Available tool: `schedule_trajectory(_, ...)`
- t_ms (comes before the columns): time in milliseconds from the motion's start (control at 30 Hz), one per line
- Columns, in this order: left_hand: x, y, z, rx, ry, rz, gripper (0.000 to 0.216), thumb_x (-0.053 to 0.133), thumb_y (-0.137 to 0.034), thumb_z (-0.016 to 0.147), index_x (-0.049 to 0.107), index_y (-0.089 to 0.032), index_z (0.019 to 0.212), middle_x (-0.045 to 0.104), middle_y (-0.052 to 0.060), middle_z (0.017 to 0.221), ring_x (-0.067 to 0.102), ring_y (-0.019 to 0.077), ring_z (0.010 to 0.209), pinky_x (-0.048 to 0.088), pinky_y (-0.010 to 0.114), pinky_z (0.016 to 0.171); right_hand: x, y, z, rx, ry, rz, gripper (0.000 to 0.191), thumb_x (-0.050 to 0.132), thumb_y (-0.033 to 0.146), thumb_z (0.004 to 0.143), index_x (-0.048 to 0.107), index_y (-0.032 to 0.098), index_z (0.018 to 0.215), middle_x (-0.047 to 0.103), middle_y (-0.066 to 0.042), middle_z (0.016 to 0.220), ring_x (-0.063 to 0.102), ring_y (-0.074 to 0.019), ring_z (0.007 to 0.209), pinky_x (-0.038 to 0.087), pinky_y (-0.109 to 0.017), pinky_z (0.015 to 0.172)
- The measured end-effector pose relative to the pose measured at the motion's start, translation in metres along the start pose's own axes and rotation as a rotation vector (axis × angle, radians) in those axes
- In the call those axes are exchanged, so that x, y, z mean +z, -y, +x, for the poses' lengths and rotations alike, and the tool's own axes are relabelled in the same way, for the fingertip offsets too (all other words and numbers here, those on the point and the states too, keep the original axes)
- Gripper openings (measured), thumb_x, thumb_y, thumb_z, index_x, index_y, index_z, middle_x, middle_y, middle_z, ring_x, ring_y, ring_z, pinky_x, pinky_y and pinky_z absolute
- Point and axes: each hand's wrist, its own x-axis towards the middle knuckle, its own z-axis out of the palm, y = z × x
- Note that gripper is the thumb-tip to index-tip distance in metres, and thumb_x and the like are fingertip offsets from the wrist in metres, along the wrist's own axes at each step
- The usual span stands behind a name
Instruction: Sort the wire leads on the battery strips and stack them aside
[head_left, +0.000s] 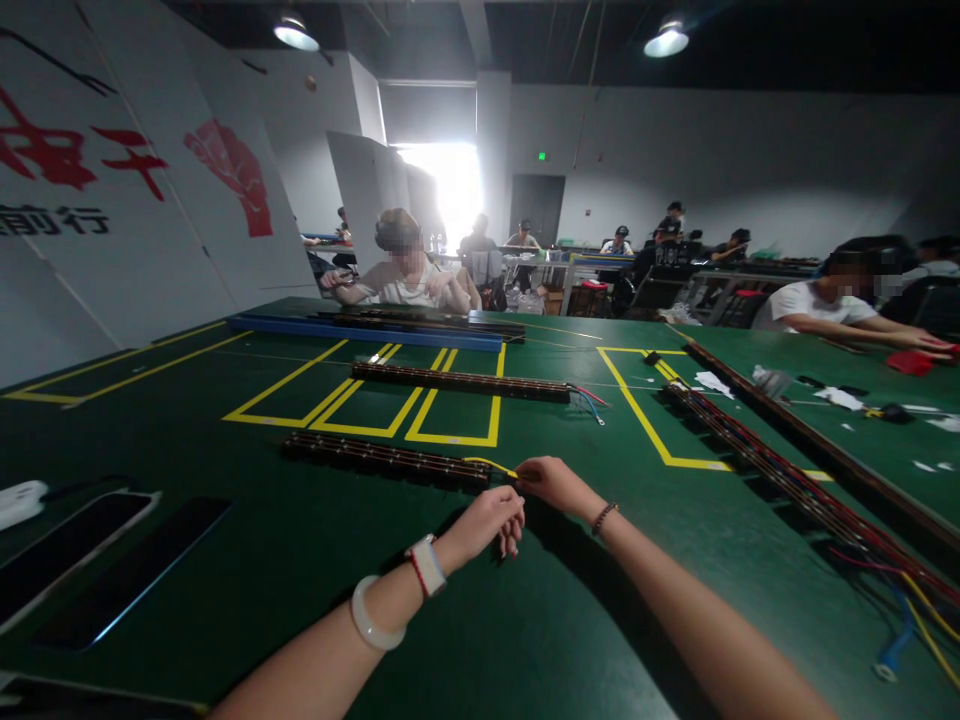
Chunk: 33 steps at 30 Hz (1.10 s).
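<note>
A long dark strip (386,459) with wires along it lies across the green table (285,560) in front of me. A yellow wire (491,464) comes out of its right end. My right hand (551,483) pinches the tip of that wire right at the strip's end. My left hand (487,523), with a bracelet and a bangle at the wrist, hovers just below it, fingers curled loosely downward near the strip's end. Whether it holds anything is hidden.
A second dark strip (461,381) with red and blue wire ends lies farther back inside yellow floor-style markings. More long strips with wire bundles (795,480) run along the right. Two phones (82,565) lie at the left. A person (405,270) sits opposite, others at the right.
</note>
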Motion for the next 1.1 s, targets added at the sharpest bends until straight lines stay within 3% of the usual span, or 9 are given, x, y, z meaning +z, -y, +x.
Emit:
schedule_trajectory(133,0.001,0.005,0.004,-0.020,-0.044,-0.178,0.034,0.049,-0.050,0.086,0.048,-0.015,0.089,0.059,0.001,0.068,0.063,0.0147,0.058,0.046,0.024,0.053,-0.006,0.013,-0.003,-0.023,-0.049,-0.064,0.020,0.053,0.021,0.086,0.071,0.016,0.095,0.072,-0.007,0.093,0.066,-0.0168,0.083,0.045,-0.022,0.070)
schedule_trajectory(233,0.001,0.008,0.007,-0.028,-0.092,-0.325,0.031,0.053,-0.044,0.086,0.048,-0.015,0.096,0.063,0.005,0.080,0.066,0.0164,0.066,0.049,0.029,0.063,-0.010,0.028,-0.008,-0.035,-0.067,-0.265,0.021,0.050,0.020,0.089,0.071,0.018,0.091,0.070,-0.007,0.090,0.064,-0.0167,0.083,0.043,-0.023,0.071)
schedule_trajectory(333,0.000,0.009,0.008,-0.015,-0.115,-0.444,0.028,0.053,-0.039,0.088,0.050,-0.015,0.102,0.065,0.009,0.095,0.066,0.0158,0.068,0.049,0.029,0.064,-0.010,0.044,-0.014,-0.076,-0.061,-0.513,0.018,0.051,0.018,0.089,0.069,0.017,0.088,0.068,-0.007,0.085,0.062,-0.0186,0.080,0.042,-0.026,0.069)
schedule_trajectory(400,-0.001,0.010,0.009,-0.023,-0.115,-0.509,0.029,0.047,-0.040,0.091,0.051,-0.014,0.102,0.065,0.008,0.091,0.065,0.0152,0.066,0.046,0.025,0.057,-0.007,0.055,-0.018,-0.137,-0.050,-0.649,0.015,0.052,0.015,0.088,0.067,0.016,0.090,0.067,-0.008,0.087,0.061,-0.0203,0.081,0.041,-0.029,0.071)
schedule_trajectory(533,0.000,0.014,0.011,-0.097,-0.164,-0.604,0.034,0.041,-0.044,0.093,0.054,-0.014,0.085,0.059,0.001,0.062,0.057,0.0116,0.051,0.037,0.021,0.047,0.003,0.070,-0.023,-0.225,-0.012,-0.823,0.019,0.051,0.011,0.087,0.063,0.010,0.102,0.065,-0.013,0.093,0.059,-0.0229,0.085,0.041,-0.033,0.072)
schedule_trajectory(700,0.000,0.016,0.015,-0.160,-0.267,-0.699,0.026,0.046,-0.031,0.093,0.052,-0.015,0.075,0.056,-0.002,0.057,0.053,0.0081,0.048,0.037,0.019,0.051,0.010,0.077,-0.028,-0.231,-0.013,-0.844,0.021,0.051,0.014,0.088,0.062,0.009,0.105,0.065,-0.014,0.095,0.058,-0.0229,0.084,0.041,-0.034,0.072)
schedule_trajectory(1100,-0.004,0.009,0.014,-0.210,-0.234,-0.772,0.024,0.047,-0.035,0.093,0.054,-0.015,0.081,0.061,-0.001,0.065,0.053,0.0070,0.047,0.038,0.019,0.047,-0.008,0.081,-0.033,-0.167,-0.030,-0.751,0.025,0.053,0.013,0.087,0.062,0.016,0.111,0.065,-0.009,0.097,0.059,-0.0205,0.085,0.038,-0.031,0.072)
